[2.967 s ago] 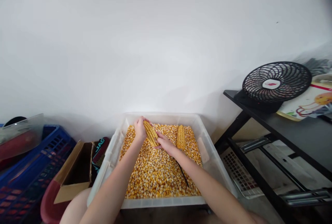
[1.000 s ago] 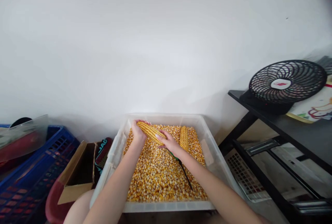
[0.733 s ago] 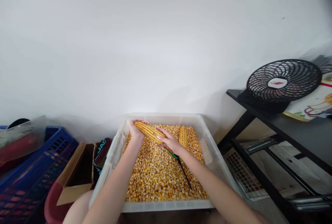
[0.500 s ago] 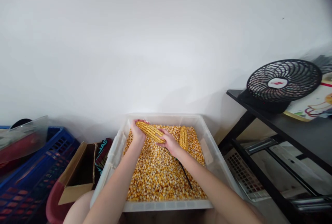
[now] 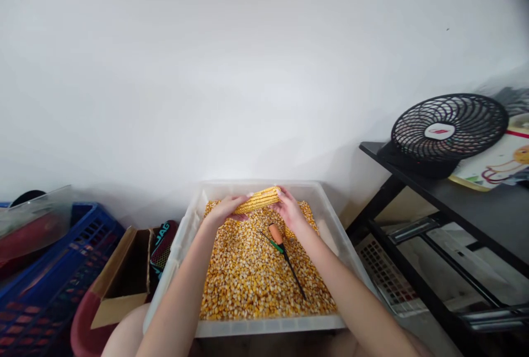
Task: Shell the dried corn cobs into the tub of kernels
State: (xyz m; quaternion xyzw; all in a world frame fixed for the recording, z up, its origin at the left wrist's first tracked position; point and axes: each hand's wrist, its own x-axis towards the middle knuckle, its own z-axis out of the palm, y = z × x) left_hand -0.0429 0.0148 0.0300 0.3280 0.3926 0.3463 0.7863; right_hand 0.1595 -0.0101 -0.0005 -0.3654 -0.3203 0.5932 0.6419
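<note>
An ear of corn (image 5: 258,200) is held up between both hands, its right end tilted slightly upward. My left hand (image 5: 226,209) is wrapped round its left end, and my right hand (image 5: 288,209) grips the right end with the fingertips. Below it, loose corn kernels (image 5: 248,269) fill much of a translucent plastic tub (image 5: 268,326). On the kernels lies a tool with an orange handle (image 5: 276,234), a green part and a dark shaft. The second ear seen earlier is mostly hidden behind my right hand and forearm.
To the left are a blue plastic basket (image 5: 61,258), an open cardboard box (image 5: 124,269) and a reddish basin (image 5: 85,313). A black fan (image 5: 448,128) stands on a dark shelf (image 5: 487,208) at the right. A white wall (image 5: 248,70) rises behind the tub.
The ear has swung from slanting down rightward to slanting up rightward. My right hand has moved up and right, uncovering the orange-handled tool, while my left has moved slightly down and right.
</note>
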